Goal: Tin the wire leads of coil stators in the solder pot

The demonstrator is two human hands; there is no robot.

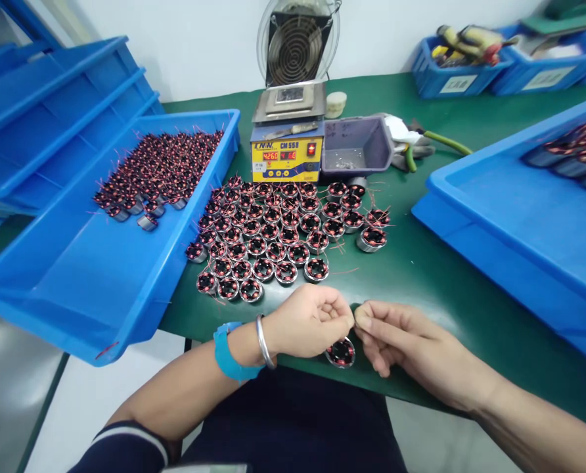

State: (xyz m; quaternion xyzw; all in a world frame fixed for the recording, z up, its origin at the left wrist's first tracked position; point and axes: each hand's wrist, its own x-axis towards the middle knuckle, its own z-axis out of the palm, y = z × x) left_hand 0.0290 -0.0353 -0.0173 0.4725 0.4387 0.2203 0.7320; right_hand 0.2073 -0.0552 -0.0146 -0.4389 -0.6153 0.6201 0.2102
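Observation:
A motor stator (341, 353) with red copper windings and a metal ring sits at the table's front edge, just below my hands. My left hand (317, 322), with a silver bangle and a blue wristband behind it, is closed in a pinch above the stator's left side. My right hand (401, 335) pinches thumb and forefinger together on the right, its other fingers curled loosely. Both sets of fingertips almost meet over the stator; whatever they hold is too small to make out. Close beyond stand many more stators (276, 252) in rows, thin red wire ends sticking out.
A blue tray (125, 263) heaped with stators is on the left; another blue tray (495, 243) holds more on the right. Behind the rows stand a yellow-fronted solder pot (286, 159), a purple-grey bin (357, 144) and a fan (297, 49). Green-handled pliers (411, 157) lie beside the bin.

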